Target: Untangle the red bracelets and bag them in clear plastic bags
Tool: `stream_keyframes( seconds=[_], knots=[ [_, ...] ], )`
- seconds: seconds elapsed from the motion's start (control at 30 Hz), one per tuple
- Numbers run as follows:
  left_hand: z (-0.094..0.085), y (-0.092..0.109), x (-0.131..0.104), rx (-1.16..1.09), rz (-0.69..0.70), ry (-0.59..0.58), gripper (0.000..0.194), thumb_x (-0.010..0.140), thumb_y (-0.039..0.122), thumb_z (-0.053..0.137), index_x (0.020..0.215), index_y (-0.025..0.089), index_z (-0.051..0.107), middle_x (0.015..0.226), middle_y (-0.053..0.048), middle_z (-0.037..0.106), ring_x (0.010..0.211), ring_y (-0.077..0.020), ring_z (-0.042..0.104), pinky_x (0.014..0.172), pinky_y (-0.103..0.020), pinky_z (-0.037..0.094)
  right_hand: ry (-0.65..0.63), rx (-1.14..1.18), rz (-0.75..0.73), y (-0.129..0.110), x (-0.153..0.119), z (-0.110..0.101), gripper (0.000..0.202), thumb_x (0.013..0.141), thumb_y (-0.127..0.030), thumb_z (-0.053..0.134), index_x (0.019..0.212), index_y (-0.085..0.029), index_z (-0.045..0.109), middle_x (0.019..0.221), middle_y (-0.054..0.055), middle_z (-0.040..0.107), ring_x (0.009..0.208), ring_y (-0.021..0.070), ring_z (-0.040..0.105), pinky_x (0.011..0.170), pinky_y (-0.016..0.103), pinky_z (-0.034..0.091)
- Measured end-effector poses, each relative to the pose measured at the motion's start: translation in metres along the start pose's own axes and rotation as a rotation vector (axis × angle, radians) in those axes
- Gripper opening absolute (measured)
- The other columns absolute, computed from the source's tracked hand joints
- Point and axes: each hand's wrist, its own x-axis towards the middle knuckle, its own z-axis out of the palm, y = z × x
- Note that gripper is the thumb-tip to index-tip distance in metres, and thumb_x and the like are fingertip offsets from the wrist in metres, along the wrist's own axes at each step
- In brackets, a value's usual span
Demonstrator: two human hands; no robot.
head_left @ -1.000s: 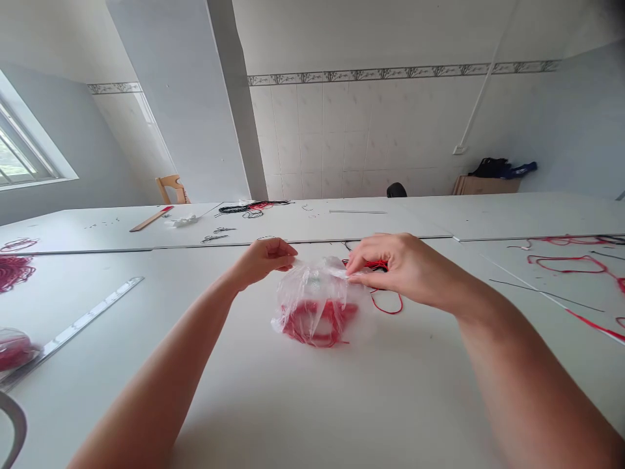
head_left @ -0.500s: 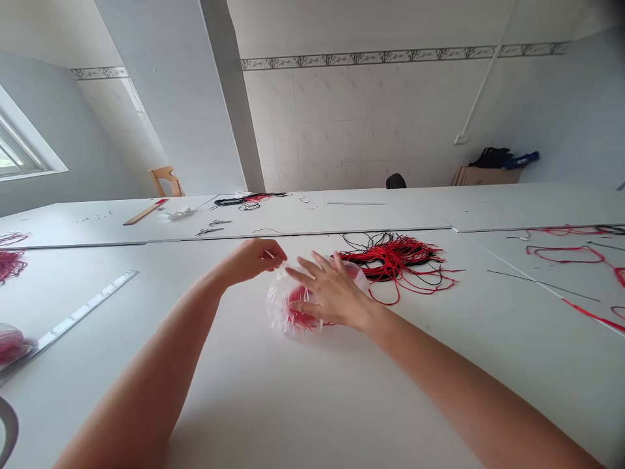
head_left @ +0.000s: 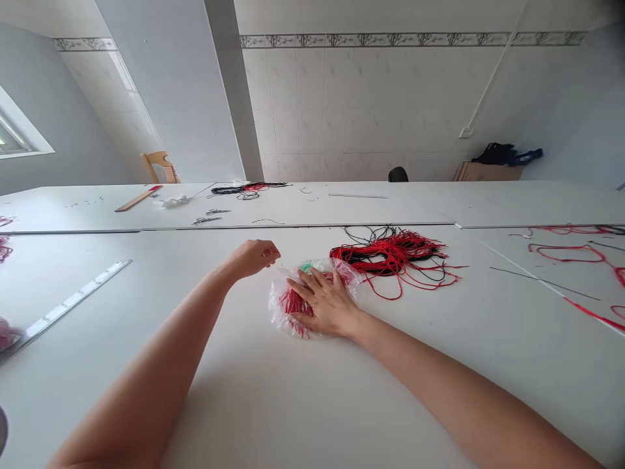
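Note:
A clear plastic bag with red cords inside lies on the white table, and a green mark shows near its far edge. My right hand rests flat on top of the bag with its fingers spread. Just left of the bag's far side, my left hand hovers with its fingers curled together; whether a small thing is between the fingertips cannot be made out. Behind and to the right of the bag lies a loose bundle of red and black cords.
A metal ruler lies at the left. On the far table are scissors, a wooden stick with a red end and dark cords. More red cords lie at the right.
My right hand has come down onto the bag, which looks flatter, and the green mark now shows. My left hand has moved slightly left, away from the bag. The view has shifted a little.

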Motion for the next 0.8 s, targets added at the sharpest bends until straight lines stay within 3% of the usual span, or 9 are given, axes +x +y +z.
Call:
stream_keyframes(
  seconds=[0.13, 0.27, 0.37, 0.5, 0.63, 0.73, 0.8],
  knots=[
    [0.017, -0.019, 0.011, -0.01, -0.062, 0.029, 0.022, 0.096, 0.039, 0.061, 0.098, 0.02, 0.073, 0.09, -0.006, 0.077, 0.084, -0.0216, 0.072, 0.072, -0.033, 0.056, 0.024, -0.01, 0.031, -0.006, -0.002, 0.002, 0.081, 0.101, -0.074, 0.028, 0.166, -0.026, 0.027, 0.172, 0.011, 0.024, 0.157, 0.0371, 0.023, 0.121, 0.074, 0.013],
    [0.038, -0.035, 0.017, -0.002, -0.159, 0.087, 0.029, 0.101, 0.041, 0.062, 0.114, 0.015, 0.069, 0.111, -0.009, 0.071, 0.095, -0.0217, 0.069, 0.085, -0.042, 0.059, 0.059, -0.042, 0.057, -0.009, -0.003, 0.002, 0.077, 0.102, -0.072, 0.025, 0.164, -0.026, 0.034, 0.171, 0.01, 0.027, 0.155, 0.0356, 0.028, 0.121, 0.066, 0.023],
    [0.046, -0.039, 0.018, 0.008, -0.205, 0.145, 0.031, 0.101, 0.041, 0.063, 0.12, 0.016, 0.067, 0.119, -0.01, 0.068, 0.102, -0.0239, 0.068, 0.089, -0.044, 0.058, 0.112, -0.066, 0.025, -0.009, -0.003, 0.001, 0.064, 0.107, -0.062, 0.025, 0.16, -0.029, 0.041, 0.167, 0.008, 0.037, 0.149, 0.0326, 0.038, 0.115, 0.058, 0.034],
    [0.047, -0.041, 0.017, -0.012, -0.193, 0.177, 0.031, 0.102, 0.043, 0.058, 0.116, 0.018, 0.07, 0.108, -0.008, 0.073, 0.096, -0.0229, 0.068, 0.084, -0.039, 0.055, 0.172, -0.122, -0.078, -0.012, -0.013, -0.005, 0.054, 0.111, -0.048, 0.027, 0.153, -0.025, 0.051, 0.146, 0.011, 0.061, 0.124, 0.0299, 0.057, 0.098, 0.05, 0.045],
    [0.045, -0.047, 0.021, -0.029, -0.178, 0.205, 0.03, 0.097, 0.042, 0.055, 0.109, 0.026, 0.076, 0.099, -0.003, 0.078, 0.087, -0.0236, 0.068, 0.067, -0.031, 0.047, 0.226, -0.203, -0.187, -0.016, -0.052, -0.029, 0.049, 0.112, -0.036, 0.03, 0.149, -0.017, 0.054, 0.132, 0.015, 0.069, 0.111, 0.0294, 0.061, 0.089, 0.046, 0.047],
    [0.046, -0.052, 0.026, -0.039, -0.184, 0.219, 0.032, 0.093, 0.044, 0.055, 0.109, 0.027, 0.076, 0.099, -0.002, 0.078, 0.085, -0.0242, 0.068, 0.063, -0.03, 0.044, 0.333, -0.234, -0.087, -0.002, -0.102, -0.065, 0.044, 0.11, -0.03, 0.035, 0.147, -0.02, 0.057, 0.134, 0.012, 0.069, 0.115, 0.0295, 0.06, 0.091, 0.046, 0.047],
    [0.048, -0.054, 0.029, -0.039, -0.193, 0.224, 0.033, 0.092, 0.046, 0.054, 0.109, 0.027, 0.076, 0.1, -0.002, 0.078, 0.086, -0.025, 0.068, 0.062, -0.03, 0.044, 0.424, -0.31, 0.085, 0.023, -0.139, -0.091, 0.044, 0.109, -0.041, 0.039, 0.141, -0.021, 0.063, 0.134, 0.013, 0.069, 0.112, 0.0322, 0.062, 0.091, 0.048, 0.048]
  ],
)
